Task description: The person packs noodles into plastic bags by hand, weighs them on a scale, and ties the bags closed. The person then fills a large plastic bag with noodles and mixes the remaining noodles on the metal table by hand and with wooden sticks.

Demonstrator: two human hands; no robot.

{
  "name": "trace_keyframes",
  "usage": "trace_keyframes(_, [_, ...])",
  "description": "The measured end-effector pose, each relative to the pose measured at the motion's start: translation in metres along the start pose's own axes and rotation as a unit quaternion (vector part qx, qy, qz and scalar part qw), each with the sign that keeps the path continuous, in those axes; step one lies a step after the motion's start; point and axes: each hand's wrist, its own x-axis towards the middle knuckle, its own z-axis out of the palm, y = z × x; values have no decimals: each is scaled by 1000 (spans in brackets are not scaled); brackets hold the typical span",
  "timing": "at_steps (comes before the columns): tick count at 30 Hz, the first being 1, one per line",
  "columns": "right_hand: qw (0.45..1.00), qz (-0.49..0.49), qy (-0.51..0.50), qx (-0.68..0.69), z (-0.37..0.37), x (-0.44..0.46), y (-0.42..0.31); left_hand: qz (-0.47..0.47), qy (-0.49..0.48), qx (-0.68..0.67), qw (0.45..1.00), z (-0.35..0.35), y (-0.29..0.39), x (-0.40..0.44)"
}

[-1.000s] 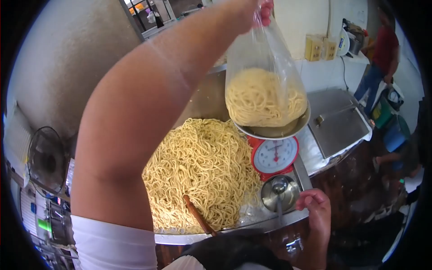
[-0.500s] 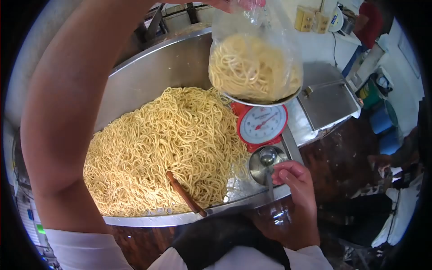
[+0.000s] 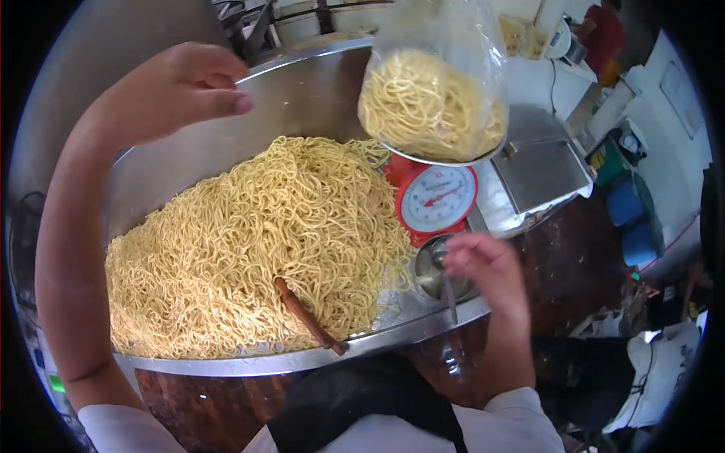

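Note:
A clear plastic bag of yellow noodles (image 3: 430, 102) rests upright on the pan of a red dial scale (image 3: 439, 198). My left hand (image 3: 177, 94) is above the far wall of the metal tub, away from the bag, with thumb and fingers apart and nothing in it. My right hand (image 3: 487, 268) is over the right rim of a small metal bowl (image 3: 429, 275), blurred by motion. A ladle (image 3: 451, 302) stands in that bowl, its handle leaning over the tub rim close to my right hand. Whether my fingers touch it I cannot tell.
A large heap of loose noodles (image 3: 242, 249) fills much of the metal tub (image 3: 226, 368). A wooden stick (image 3: 308, 317) leans from the heap onto the front rim. Right of the scale is a metal lidded box (image 3: 540, 166). Another person in red (image 3: 600, 34) stands at the back right.
My left hand has let go of the bag's top and moved left. The bag stays on the scale. My right hand has risen slightly beside the bowl.

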Motion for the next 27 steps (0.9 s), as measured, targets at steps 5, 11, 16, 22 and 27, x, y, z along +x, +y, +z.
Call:
trace_keyframes(5, [893,-439,-95,-23,34,43,-142,27,147,-172,974,37,55,58])
trace_keyframes(11, [769,-614,-145,-100,118,75,-244,45,413,-153,897,80,112,147])
trace_keyframes(16, [877,-404,-13,-259,97,154,-234,-4,330,-272,904,83,74,141])
trace_keyframes(22, [600,-147,-76,-783,-13,233,-192,-81,93,-559,820,116,24,101])
trace_keyframes(27, [716,-161,-144,-664,14,238,-185,32,533,-180,826,142,40,101])
